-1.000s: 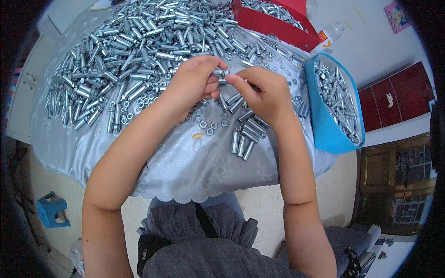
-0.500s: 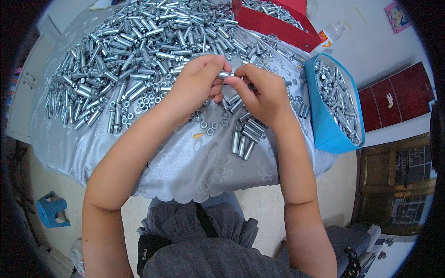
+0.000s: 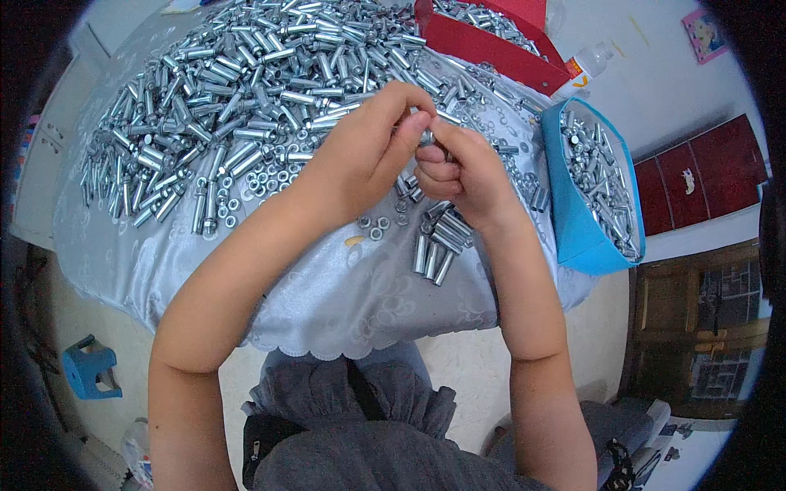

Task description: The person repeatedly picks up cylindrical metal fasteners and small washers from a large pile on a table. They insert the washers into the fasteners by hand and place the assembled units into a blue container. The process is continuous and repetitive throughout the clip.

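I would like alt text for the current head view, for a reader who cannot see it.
A person's left hand and right hand meet around a small metal part, mostly hidden. Beyond, to the left, a large heap of metal fasteners lies on a silvery tablecloth; a red box and a blue bin, to the right, hold more metal pieces.

Dark grey garment (image 3: 368,454), ruffled; black strap (image 3: 363,389); black zipped bag (image 3: 264,458); 2 bare forearms (image 3: 254,250)
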A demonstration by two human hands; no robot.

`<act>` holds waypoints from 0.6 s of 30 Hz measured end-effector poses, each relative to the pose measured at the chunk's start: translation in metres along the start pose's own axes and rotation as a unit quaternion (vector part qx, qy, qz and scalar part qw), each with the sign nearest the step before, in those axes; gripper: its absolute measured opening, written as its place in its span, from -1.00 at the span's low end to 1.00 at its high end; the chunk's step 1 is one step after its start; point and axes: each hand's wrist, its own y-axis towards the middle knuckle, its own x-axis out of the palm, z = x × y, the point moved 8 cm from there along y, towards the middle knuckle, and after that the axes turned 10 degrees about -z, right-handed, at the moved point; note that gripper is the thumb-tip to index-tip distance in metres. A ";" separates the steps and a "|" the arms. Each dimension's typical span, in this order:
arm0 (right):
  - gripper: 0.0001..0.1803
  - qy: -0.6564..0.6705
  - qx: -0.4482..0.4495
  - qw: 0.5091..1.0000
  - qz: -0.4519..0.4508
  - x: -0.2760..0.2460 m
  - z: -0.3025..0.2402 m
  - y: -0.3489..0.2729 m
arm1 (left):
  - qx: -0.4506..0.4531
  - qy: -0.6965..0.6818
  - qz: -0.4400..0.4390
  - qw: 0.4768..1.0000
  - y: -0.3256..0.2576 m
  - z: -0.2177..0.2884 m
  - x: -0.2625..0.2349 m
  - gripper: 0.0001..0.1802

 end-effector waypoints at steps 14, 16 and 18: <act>-0.73 0.173 -0.143 0.969 0.100 -0.046 -0.020 -0.005 | -0.111 -0.089 -0.241 0.960 -0.011 0.005 0.044 -0.80; -0.74 0.182 -0.148 0.969 0.080 -0.045 -0.020 -0.004 | -0.109 -0.088 -0.297 0.945 -0.017 0.008 0.055 -0.80; -0.75 0.177 -0.149 0.969 0.082 -0.044 -0.019 -0.003 | -0.108 -0.087 -0.351 0.926 -0.023 0.010 0.064 -0.80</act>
